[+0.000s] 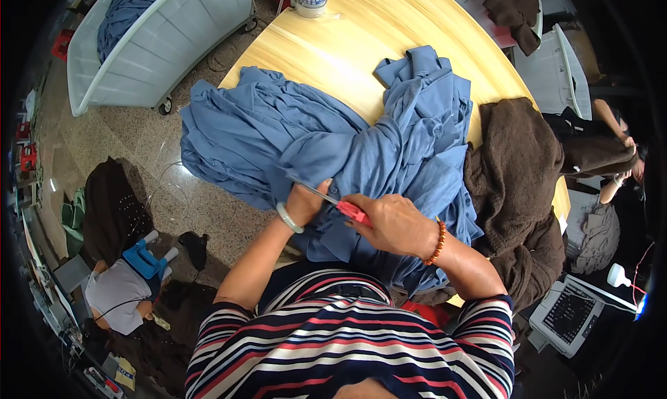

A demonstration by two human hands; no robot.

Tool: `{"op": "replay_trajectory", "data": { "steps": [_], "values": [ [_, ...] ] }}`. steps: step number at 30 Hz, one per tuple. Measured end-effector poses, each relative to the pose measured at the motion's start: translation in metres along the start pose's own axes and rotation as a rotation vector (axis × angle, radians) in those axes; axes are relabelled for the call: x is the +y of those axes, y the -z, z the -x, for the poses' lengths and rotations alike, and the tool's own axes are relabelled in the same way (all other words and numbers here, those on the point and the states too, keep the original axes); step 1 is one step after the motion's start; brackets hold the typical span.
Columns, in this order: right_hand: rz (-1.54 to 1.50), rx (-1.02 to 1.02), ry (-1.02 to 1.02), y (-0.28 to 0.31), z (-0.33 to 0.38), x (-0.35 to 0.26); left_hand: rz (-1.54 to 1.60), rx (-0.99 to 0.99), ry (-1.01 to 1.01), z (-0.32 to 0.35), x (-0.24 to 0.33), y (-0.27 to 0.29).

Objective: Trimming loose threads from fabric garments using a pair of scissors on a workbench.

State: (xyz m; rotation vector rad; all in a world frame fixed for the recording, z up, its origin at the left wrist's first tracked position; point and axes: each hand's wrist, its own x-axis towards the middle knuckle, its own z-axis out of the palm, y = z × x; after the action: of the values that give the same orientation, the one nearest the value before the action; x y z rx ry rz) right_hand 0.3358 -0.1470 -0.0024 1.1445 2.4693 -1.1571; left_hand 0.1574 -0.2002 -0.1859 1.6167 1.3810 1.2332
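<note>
My right hand (397, 222) is closed round the handle of red-handled scissors (354, 213). Their thin metal blade points left, past my left hand (306, 203), over the cloth. That hand's fingers are bent into a blue garment (368, 152) and grip a fold of it; the fingertips are partly hidden. The garment is part of a crumpled heap of blue cloth on the table, with a collar-like piece at the far side. Heaped cloth overhangs the table's left and near edges.
Brown knitwear (514, 170) lies right of the blue heap on the wooden table (347, 45). A jar (310, 2) stands at its far edge. A wheeled grey bin (167, 45) is at far left. Another person handles brown cloth (596, 154) at right; someone sits lower left.
</note>
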Motion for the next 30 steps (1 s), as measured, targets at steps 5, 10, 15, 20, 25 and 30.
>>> {"op": "replay_trajectory", "data": {
  "steps": [5,10,15,20,25,30],
  "values": [
    [-0.048,0.01,-0.053,0.012,0.031,0.018,-0.405,-0.152,-0.166,0.016,-0.006,-0.003],
    [-0.036,-0.057,-0.049,0.011,0.051,0.014,-0.443,-0.313,-0.063,0.035,-0.048,-0.002],
    [-0.016,0.022,-0.006,0.008,0.035,0.013,-0.571,-0.23,-0.253,0.012,-0.03,-0.002],
    [-0.154,-0.068,-0.066,0.018,0.059,0.031,-0.531,-0.117,-0.382,-0.002,-0.014,0.017],
    [-0.303,-0.161,0.013,-0.003,0.076,0.039,-0.378,-0.255,-0.373,-0.063,0.02,0.044],
    [-0.183,-0.229,0.099,-0.019,0.028,0.031,-0.601,-0.386,-0.919,-0.2,0.085,0.04]
  ]
}}
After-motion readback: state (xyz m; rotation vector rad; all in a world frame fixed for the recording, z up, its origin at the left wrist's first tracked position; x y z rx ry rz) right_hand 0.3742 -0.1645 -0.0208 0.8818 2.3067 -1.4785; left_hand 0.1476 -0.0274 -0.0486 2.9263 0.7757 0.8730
